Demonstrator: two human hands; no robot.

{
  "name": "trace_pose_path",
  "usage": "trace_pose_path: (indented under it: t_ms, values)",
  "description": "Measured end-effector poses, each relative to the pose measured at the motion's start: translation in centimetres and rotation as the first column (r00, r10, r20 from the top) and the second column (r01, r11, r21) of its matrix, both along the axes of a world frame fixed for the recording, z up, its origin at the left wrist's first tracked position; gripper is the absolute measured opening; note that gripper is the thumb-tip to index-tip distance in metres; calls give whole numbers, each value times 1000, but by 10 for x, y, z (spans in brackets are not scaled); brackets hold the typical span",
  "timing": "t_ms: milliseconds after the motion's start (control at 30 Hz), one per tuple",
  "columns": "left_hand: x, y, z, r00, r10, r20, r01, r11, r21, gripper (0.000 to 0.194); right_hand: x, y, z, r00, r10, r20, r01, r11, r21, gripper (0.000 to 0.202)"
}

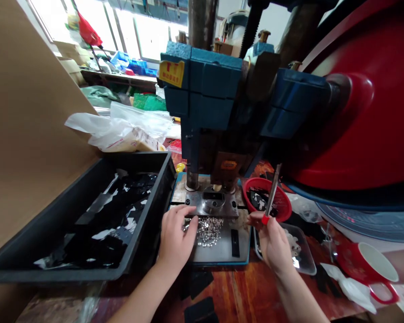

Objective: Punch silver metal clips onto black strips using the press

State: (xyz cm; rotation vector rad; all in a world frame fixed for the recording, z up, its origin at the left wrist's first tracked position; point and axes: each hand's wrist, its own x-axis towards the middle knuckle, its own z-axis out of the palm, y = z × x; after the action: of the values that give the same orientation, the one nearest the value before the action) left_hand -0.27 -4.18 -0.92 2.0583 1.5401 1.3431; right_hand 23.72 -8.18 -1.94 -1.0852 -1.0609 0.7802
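My left hand (177,233) rests at the left side of a loose heap of small shiny metal pieces (208,231) on the press's flat plate. Its thumb and forefinger are apart, with some pieces showing between them. A metal die block (212,204) sits just beyond the fingertips. My right hand (272,240) is closed around the lower, red-banded end of a thin metal rod (273,190), which points up and away; its exact kind is unclear. On the plate's right side lies a narrow black strip (234,243).
The blue press (208,85) towers ahead, its large red wheel (366,112) at right. A black bin (128,269) with dark scraps stands left. At right are a red bowl (286,211), a clear plastic tray (308,260) and a red mug (357,262). Cardboard (30,112) rises left.
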Motion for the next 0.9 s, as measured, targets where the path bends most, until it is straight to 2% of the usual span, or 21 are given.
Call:
trace_pose_path:
  t_ms: [233, 367, 433, 500, 567, 667, 767, 900]
  values:
    - [-11, -13, -15, 996, -4, -85, 8, 999, 46, 23, -13, 13, -7, 985, -57, -162, 64, 997, 44, 33]
    - [-13, -14, -21, 998, -8, -58, 12, 998, 55, 24, -18, 12, -9, 977, -16, -212, 9, 999, -34, 47]
    - [-14, -14, -23, 1000, -4, -22, 5, 999, 48, 23, -20, 19, -7, 994, -52, -101, 39, 991, -127, 44]
    - [-16, -14, -25, 1000, 11, 26, -12, 1000, 22, 20, -24, 33, -1, 992, -63, 110, 83, 979, -188, 36]
    - [-17, -13, -27, 996, 37, 75, -36, 999, -9, 17, -28, 53, 7, 943, -17, 333, 82, 980, -182, 38]
    - [-18, -13, -28, 988, 73, 133, -69, 997, -33, 16, -35, 83, 16, 809, 39, 586, 54, 989, -140, 39]
    - [-20, -14, -26, 991, 67, 118, -64, 997, -35, 14, -35, 97, 18, 791, 69, 608, 52, 983, -178, 29]
    - [-24, -17, -21, 990, -2, -138, -6, 998, -55, 14, -15, 91, 14, 845, 12, 535, 115, 972, -204, 30]
